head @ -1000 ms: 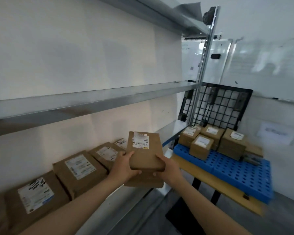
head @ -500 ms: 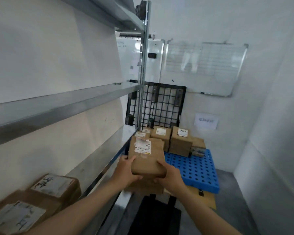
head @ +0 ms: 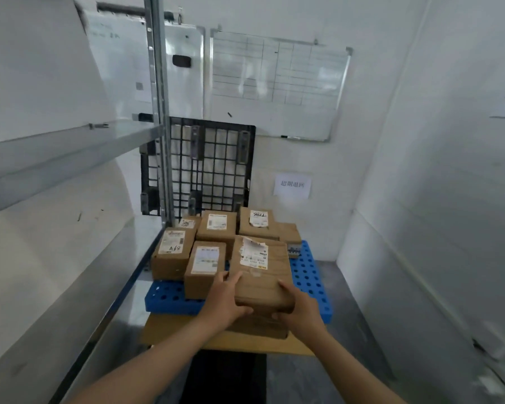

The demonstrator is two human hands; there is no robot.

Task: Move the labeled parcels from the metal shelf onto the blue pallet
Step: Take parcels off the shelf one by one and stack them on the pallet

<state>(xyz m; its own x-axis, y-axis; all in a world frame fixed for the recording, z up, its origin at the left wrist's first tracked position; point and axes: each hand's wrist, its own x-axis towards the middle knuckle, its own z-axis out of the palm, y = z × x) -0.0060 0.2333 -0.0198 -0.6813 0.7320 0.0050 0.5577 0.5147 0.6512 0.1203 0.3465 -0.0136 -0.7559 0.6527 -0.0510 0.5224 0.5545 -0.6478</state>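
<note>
Cardboard parcel (head: 260, 272) poised over blue pallet (head: 309, 275)

Metal shelf (head: 70, 158) flanks the pallet's left side; stacked parcels (head: 216, 228) crowd its far and left parts. The parcel hangs above the pallet's near edge, label up, long axis running away from the person. Left hand (head: 225, 298) and right hand (head: 301, 313) grip its near end, one on each side, equally close; bare pallet lies just ahead-right and below.
</note>
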